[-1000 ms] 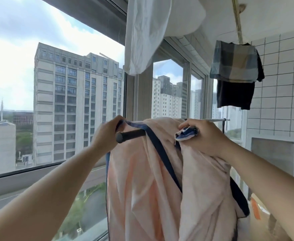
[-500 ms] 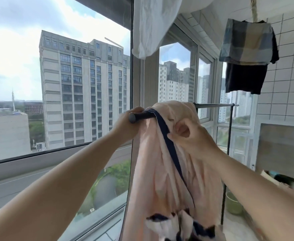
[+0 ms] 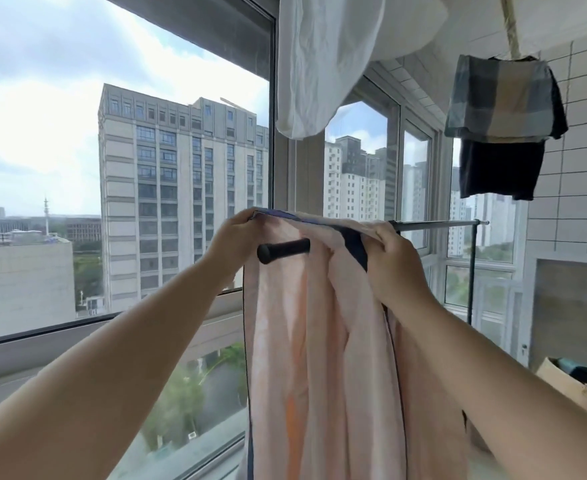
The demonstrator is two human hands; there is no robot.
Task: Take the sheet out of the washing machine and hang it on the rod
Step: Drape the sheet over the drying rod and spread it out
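Stretching between both hands (image 3: 394,261): sheet (image 3: 320,341)

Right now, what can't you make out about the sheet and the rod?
- Sheet: its lower end is cut off by the head view's bottom edge.
- Rod: its middle is hidden under the sheet.
- Right hand: its fingertips are buried in the cloth.
- Left hand: its fingertips are hidden by the sheet's edge.

The sheet (image 3: 320,341) hangs over the rod (image 3: 283,250) (window (image 3: 146,168) behind), hanging clothes (image 3: 503,126) upper right
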